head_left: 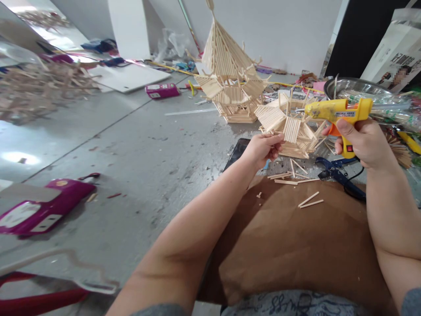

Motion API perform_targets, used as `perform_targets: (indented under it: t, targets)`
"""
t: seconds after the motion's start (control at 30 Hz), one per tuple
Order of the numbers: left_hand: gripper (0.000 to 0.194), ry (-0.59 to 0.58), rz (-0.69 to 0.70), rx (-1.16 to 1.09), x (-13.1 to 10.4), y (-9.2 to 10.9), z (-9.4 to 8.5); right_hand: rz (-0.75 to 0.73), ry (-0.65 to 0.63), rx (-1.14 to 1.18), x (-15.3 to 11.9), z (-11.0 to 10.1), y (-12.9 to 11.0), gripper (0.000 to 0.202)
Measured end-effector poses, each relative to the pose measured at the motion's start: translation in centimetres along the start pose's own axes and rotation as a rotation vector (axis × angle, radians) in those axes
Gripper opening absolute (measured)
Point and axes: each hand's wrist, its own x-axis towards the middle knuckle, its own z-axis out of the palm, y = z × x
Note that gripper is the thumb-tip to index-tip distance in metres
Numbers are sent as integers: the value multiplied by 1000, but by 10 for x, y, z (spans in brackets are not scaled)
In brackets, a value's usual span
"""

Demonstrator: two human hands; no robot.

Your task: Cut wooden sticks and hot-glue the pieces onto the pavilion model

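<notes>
My right hand (370, 142) is wrapped round the handle of a yellow hot glue gun (353, 109), its nozzle pointing left above a small wooden-stick model (291, 130). At the model's near left side, my left hand (265, 148) is closed in a pinch. What those fingertips hold is hidden or too small to name. The model has slatted roof panels and an open frame on top. Behind it stands a taller stick pagoda (230, 83) with a pointed roof. Several loose wooden sticks (286, 181) lie in front of my hands.
Dark blue cutters (342, 175) lie below the glue gun. A phone (237, 153) sits partly behind my left forearm. Brown paper (296, 245) covers my lap area. Purple packages (46, 206) rest at left, and a metal bowl (358, 85) stands at right.
</notes>
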Motion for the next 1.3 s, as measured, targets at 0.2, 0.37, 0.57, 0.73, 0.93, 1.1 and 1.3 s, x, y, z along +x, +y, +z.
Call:
perform_targets:
  t: [0.2, 0.37, 0.57, 0.73, 0.93, 1.1, 1.3]
  targets:
    - [20, 0, 10, 11, 0, 0, 1, -11, -1, -3, 0, 0, 0, 28]
    - [26, 30, 121, 69, -2, -9, -1, 0, -6, 32, 2, 0, 3, 28]
    - [28, 97, 364, 270, 1, -23, -7, 46, -36, 142, 7, -4, 12, 32]
    - [26, 53, 429, 290, 3, -27, -9, 106, -66, 180, 8, -5, 11, 32]
    - [25, 44, 454, 298, 2, -26, -10, 130, -85, 132, 5, 2, 6, 38]
    - [24, 37, 476, 295, 2, -25, -11, 145, -79, 123, 6, 4, 6, 40]
    - [25, 35, 466, 293, 2, -24, -11, 138, -58, 101, 6, 5, 7, 38]
